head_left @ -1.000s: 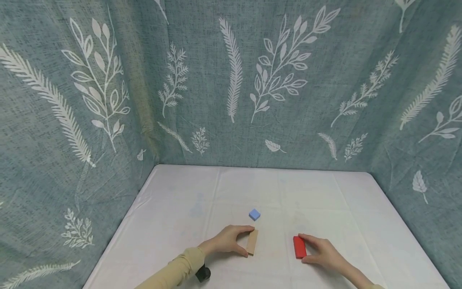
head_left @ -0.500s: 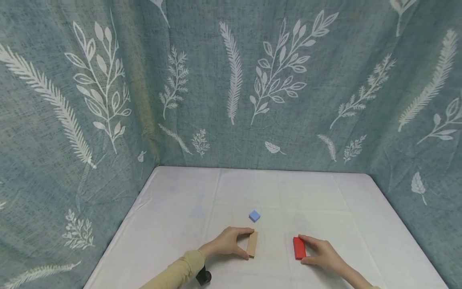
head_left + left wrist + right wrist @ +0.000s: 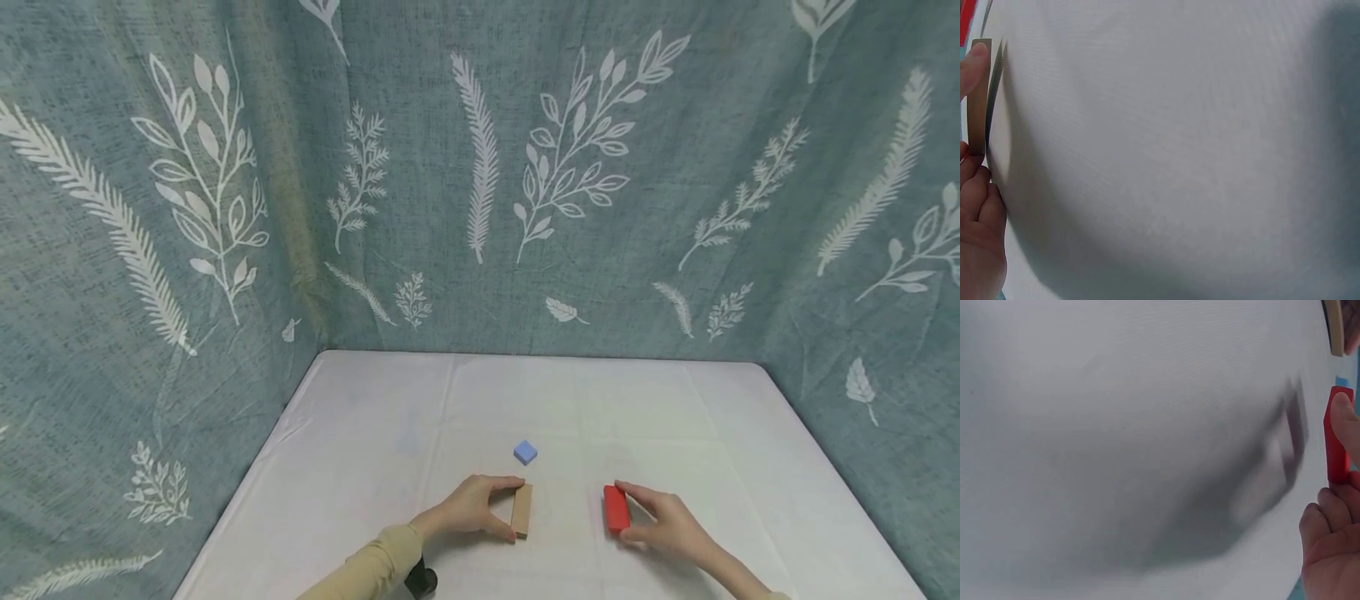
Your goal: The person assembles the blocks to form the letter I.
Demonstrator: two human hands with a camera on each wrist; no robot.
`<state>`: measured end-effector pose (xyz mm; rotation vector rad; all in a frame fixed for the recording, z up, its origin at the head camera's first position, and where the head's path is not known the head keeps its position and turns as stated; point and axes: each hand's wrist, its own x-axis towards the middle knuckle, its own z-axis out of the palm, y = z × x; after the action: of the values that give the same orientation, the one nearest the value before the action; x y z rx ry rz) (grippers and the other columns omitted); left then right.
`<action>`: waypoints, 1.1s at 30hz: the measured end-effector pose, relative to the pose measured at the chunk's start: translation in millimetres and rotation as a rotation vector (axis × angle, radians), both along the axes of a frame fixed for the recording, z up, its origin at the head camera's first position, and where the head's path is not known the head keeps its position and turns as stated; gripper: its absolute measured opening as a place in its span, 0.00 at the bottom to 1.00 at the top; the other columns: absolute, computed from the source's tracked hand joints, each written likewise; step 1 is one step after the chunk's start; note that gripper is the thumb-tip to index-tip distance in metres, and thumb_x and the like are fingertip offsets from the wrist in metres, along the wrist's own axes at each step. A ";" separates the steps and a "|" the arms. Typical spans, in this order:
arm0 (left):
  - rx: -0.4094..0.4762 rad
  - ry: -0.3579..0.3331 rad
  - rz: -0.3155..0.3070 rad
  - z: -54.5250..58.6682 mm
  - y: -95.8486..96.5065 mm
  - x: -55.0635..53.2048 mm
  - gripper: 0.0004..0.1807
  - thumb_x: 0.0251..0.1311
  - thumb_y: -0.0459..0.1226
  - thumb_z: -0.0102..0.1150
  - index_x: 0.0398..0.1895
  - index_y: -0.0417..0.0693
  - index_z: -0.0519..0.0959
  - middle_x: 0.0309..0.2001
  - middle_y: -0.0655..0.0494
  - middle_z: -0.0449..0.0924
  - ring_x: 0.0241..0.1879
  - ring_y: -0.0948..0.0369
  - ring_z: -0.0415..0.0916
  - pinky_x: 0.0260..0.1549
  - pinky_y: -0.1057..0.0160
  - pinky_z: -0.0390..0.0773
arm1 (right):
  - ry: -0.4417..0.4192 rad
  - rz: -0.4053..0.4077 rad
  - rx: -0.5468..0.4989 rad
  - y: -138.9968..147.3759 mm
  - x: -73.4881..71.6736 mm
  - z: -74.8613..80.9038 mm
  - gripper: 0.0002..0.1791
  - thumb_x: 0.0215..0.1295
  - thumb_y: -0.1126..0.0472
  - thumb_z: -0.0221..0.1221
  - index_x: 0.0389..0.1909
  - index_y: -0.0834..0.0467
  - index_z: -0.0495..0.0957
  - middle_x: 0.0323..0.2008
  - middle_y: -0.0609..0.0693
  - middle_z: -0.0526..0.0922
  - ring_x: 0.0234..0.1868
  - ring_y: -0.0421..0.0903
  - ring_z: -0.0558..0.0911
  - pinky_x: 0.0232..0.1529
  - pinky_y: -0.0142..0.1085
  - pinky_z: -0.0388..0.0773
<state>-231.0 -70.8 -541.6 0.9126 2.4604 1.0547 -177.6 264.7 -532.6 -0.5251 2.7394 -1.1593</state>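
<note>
The left hand (image 3: 469, 504) pinches the wood block (image 3: 522, 512) by its 2 ends, and the right hand (image 3: 669, 526) pinches the red block (image 3: 617, 509) the same way, so each block sits on the inner side of its grip with its long axis pointing roughly away from the person. The relation that seems to count is the open gap between the 2 grips, where the blocks' long sides face each other, roughly parallel and apart; the blue block (image 3: 525, 452) lies just beyond the left fingertips, nearer that hand.
</note>
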 end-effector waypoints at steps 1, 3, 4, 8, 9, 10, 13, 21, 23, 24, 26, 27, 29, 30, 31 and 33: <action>0.001 -0.003 -0.001 0.1 0.1 0.0 0.43 0.36 0.42 0.78 0.62 0.44 0.73 0.62 0.52 0.74 0.64 0.54 0.69 0.65 0.61 0.69 | 0.010 0.004 -0.008 -0.1 -0.3 1.2 0.40 0.47 0.57 0.72 0.61 0.68 0.69 0.59 0.64 0.75 0.61 0.65 0.72 0.57 0.49 0.74; -0.002 -0.008 -0.001 0.3 0.5 -0.2 0.43 0.36 0.42 0.78 0.62 0.45 0.72 0.62 0.52 0.74 0.64 0.54 0.69 0.65 0.61 0.69 | 0.021 0.000 -0.023 -0.4 -1.1 3.4 0.40 0.48 0.57 0.71 0.61 0.68 0.69 0.59 0.64 0.75 0.61 0.64 0.72 0.57 0.49 0.75; -0.001 -0.009 -0.001 0.1 0.3 0.1 0.43 0.36 0.42 0.78 0.62 0.45 0.72 0.62 0.53 0.74 0.64 0.54 0.69 0.65 0.61 0.69 | 0.027 0.001 -0.026 -0.8 -1.6 4.4 0.40 0.48 0.57 0.71 0.61 0.68 0.69 0.59 0.64 0.75 0.61 0.64 0.72 0.57 0.48 0.75; -0.004 -0.005 -0.002 -1.2 0.5 -0.3 0.44 0.36 0.42 0.78 0.62 0.45 0.72 0.62 0.53 0.74 0.64 0.55 0.69 0.65 0.61 0.69 | 0.034 -0.005 -0.035 -2.1 -4.1 6.4 0.40 0.48 0.57 0.71 0.62 0.68 0.69 0.59 0.64 0.75 0.61 0.63 0.72 0.57 0.47 0.75; -0.005 -0.003 -0.001 -1.3 0.6 -0.4 0.44 0.36 0.42 0.78 0.62 0.44 0.72 0.62 0.53 0.74 0.64 0.55 0.69 0.65 0.61 0.69 | 0.034 -0.005 -0.036 -2.5 -4.5 7.0 0.40 0.48 0.58 0.71 0.62 0.68 0.69 0.60 0.64 0.75 0.61 0.63 0.72 0.57 0.47 0.75; -0.006 -0.002 0.001 -1.2 0.6 -0.5 0.44 0.36 0.43 0.78 0.62 0.44 0.72 0.62 0.53 0.74 0.64 0.55 0.69 0.64 0.61 0.70 | 0.040 -0.007 -0.032 -2.8 -5.1 7.2 0.40 0.48 0.57 0.72 0.62 0.68 0.69 0.59 0.64 0.75 0.61 0.63 0.72 0.57 0.46 0.76; -0.006 0.000 0.005 0.5 0.6 -0.3 0.43 0.36 0.42 0.78 0.62 0.44 0.72 0.62 0.52 0.75 0.63 0.54 0.70 0.64 0.61 0.70 | 0.035 -0.014 -0.035 -4.0 -5.8 8.6 0.41 0.47 0.56 0.72 0.62 0.67 0.69 0.60 0.62 0.75 0.61 0.61 0.72 0.57 0.45 0.76; -0.003 0.012 0.003 4.3 0.9 -1.6 0.43 0.38 0.43 0.78 0.62 0.42 0.72 0.62 0.51 0.74 0.64 0.53 0.69 0.65 0.60 0.69 | 0.023 0.003 -0.064 -7.2 -7.0 16.2 0.42 0.49 0.54 0.71 0.63 0.67 0.68 0.61 0.62 0.74 0.62 0.62 0.72 0.57 0.48 0.75; 0.007 0.013 0.002 5.5 1.3 -2.8 0.42 0.39 0.43 0.77 0.62 0.42 0.72 0.62 0.50 0.74 0.64 0.53 0.69 0.65 0.60 0.70 | 0.018 0.000 -0.064 -8.1 -7.5 18.1 0.41 0.49 0.55 0.71 0.63 0.67 0.68 0.61 0.62 0.74 0.62 0.62 0.71 0.57 0.48 0.75; 0.012 0.013 0.002 6.1 1.6 -3.4 0.42 0.39 0.43 0.77 0.62 0.41 0.72 0.63 0.50 0.73 0.64 0.52 0.69 0.64 0.60 0.70 | 0.017 -0.001 -0.065 -8.4 -7.7 18.9 0.41 0.48 0.55 0.71 0.63 0.67 0.68 0.61 0.62 0.74 0.62 0.62 0.71 0.57 0.48 0.75; 0.026 0.005 0.007 7.3 2.5 -5.1 0.43 0.40 0.43 0.77 0.63 0.41 0.71 0.63 0.49 0.73 0.64 0.52 0.69 0.64 0.61 0.71 | 0.015 -0.002 -0.068 -9.2 -8.0 20.5 0.41 0.48 0.56 0.71 0.63 0.67 0.68 0.61 0.62 0.74 0.62 0.62 0.71 0.58 0.48 0.74; 0.033 0.001 0.008 7.7 2.9 -6.1 0.42 0.40 0.42 0.76 0.63 0.41 0.71 0.63 0.49 0.73 0.64 0.52 0.69 0.63 0.61 0.71 | 0.014 -0.002 -0.072 -9.6 -7.9 21.3 0.41 0.48 0.57 0.71 0.63 0.67 0.68 0.61 0.62 0.74 0.62 0.62 0.71 0.58 0.48 0.74; 0.044 -0.006 0.014 8.8 3.6 -7.8 0.42 0.41 0.42 0.76 0.63 0.41 0.70 0.63 0.49 0.72 0.64 0.52 0.69 0.63 0.61 0.72 | 0.018 -0.001 -0.075 -10.3 -7.9 22.1 0.40 0.48 0.58 0.71 0.63 0.67 0.68 0.61 0.63 0.74 0.63 0.62 0.71 0.58 0.48 0.73; 0.051 -0.008 0.014 9.6 3.8 -8.4 0.42 0.41 0.42 0.76 0.63 0.41 0.70 0.63 0.49 0.72 0.64 0.51 0.69 0.62 0.61 0.72 | 0.022 -0.002 -0.073 -10.7 -7.9 22.5 0.40 0.48 0.58 0.71 0.62 0.67 0.68 0.61 0.63 0.74 0.62 0.62 0.71 0.58 0.48 0.73; 0.057 -0.007 0.014 10.7 3.9 -9.0 0.42 0.41 0.42 0.76 0.63 0.41 0.70 0.63 0.49 0.72 0.64 0.51 0.69 0.62 0.61 0.72 | 0.025 -0.002 -0.073 -11.2 -7.9 23.0 0.40 0.48 0.58 0.71 0.62 0.67 0.68 0.61 0.62 0.74 0.62 0.62 0.71 0.59 0.48 0.73; 0.067 -0.012 0.018 13.7 4.2 -9.3 0.42 0.41 0.42 0.76 0.63 0.41 0.70 0.63 0.49 0.72 0.64 0.51 0.69 0.63 0.60 0.72 | 0.028 -0.004 -0.072 -11.9 -7.8 23.9 0.40 0.48 0.58 0.71 0.62 0.67 0.68 0.61 0.62 0.74 0.62 0.62 0.71 0.59 0.48 0.73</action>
<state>-240.3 -66.6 -528.0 0.9033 2.4416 1.1518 -185.3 252.8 -508.7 -0.5492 2.7319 -1.2648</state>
